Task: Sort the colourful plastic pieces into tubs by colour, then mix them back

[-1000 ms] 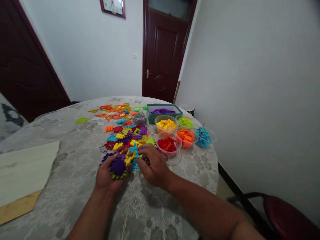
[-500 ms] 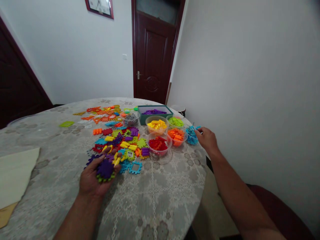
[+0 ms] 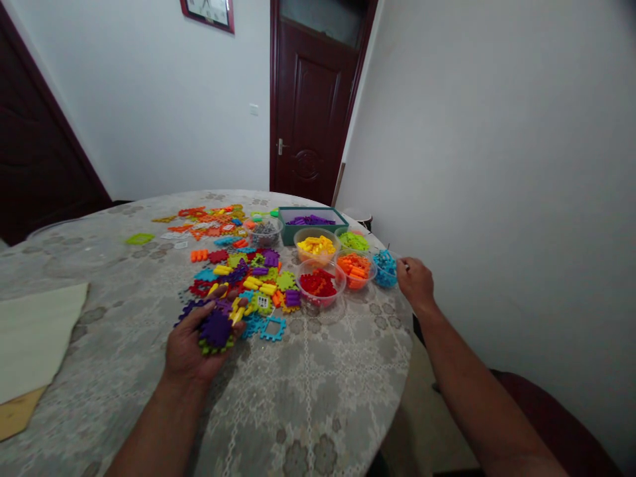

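Note:
Stacked in my left hand (image 3: pixel 191 351) are several gear-edged plastic building pieces, a dark purple one (image 3: pixel 216 329) on top with lime green teeth below it. The fingers curl up around the stack, and yellow pieces show at the fingertips. My right hand (image 3: pixel 416 283) is closed beside the right rim of a clear bowl of blue pieces (image 3: pixel 385 267). Its fingertips are turned away, so I cannot tell whether it grips the rim or a small piece. Close beyond my left hand lies a mixed pile of pieces, with a blue square frame piece (image 3: pixel 273 328) at its near edge.
Clear bowls hold red pieces (image 3: pixel 318 283), orange pieces (image 3: pixel 356 268), yellow pieces (image 3: pixel 317 246), green pieces (image 3: pixel 354 241) and grey pieces (image 3: pixel 265 232). Behind them stands a green box (image 3: pixel 291 233) with purple pieces. A pale sheet (image 3: pixel 40 338) lies at the left. The table's edge curves past the right bowls.
My right hand has drawn slightly right and down from above the blue bowl, and its fingers have curled in. The blue piece at its fingertips no longer shows there. My left hand keeps its stack.

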### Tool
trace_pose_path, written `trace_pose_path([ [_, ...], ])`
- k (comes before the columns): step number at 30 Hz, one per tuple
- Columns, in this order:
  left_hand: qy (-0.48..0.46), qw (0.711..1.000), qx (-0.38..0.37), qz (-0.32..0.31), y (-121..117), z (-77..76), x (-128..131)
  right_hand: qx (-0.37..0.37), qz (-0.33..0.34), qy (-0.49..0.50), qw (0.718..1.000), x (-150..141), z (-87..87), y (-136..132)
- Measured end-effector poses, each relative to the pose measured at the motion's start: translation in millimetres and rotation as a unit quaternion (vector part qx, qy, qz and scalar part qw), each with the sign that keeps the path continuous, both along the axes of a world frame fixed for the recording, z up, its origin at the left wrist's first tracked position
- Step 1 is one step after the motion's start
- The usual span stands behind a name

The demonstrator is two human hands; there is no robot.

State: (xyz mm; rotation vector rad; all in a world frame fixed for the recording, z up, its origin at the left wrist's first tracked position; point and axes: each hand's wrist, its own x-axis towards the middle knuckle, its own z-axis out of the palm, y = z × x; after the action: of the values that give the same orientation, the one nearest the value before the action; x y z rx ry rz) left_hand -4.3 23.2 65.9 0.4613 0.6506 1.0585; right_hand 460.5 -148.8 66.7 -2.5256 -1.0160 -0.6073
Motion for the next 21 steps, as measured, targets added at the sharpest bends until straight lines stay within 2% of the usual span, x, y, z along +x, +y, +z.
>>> trace_pose_path([
  [4, -0.007, 1.0, 0.006, -0.002, 0.6, 0.1, 0.0, -0.014, 0.02, -0.004, 1.0, 15.3, 4.0, 8.3],
  [10, -0.013, 1.0, 0.008, -0.003, 0.7, 1.2, -1.3, -0.073, 0.034, 0.025, 0.996, 21.9, -3.8, 12.4],
  [16, -0.013, 1.0, 0.0, -0.003, -1.2, 4.4, -1.3, -0.054, 0.059, 0.024, 0.997, 20.4, -5.9, 1.2],
  [21, -0.001, 1.0, 0.003, -0.007, -0.1, 1.5, -1.0, -0.041, 0.092, 0.027, 0.995, 20.4, -12.1, -0.8],
])
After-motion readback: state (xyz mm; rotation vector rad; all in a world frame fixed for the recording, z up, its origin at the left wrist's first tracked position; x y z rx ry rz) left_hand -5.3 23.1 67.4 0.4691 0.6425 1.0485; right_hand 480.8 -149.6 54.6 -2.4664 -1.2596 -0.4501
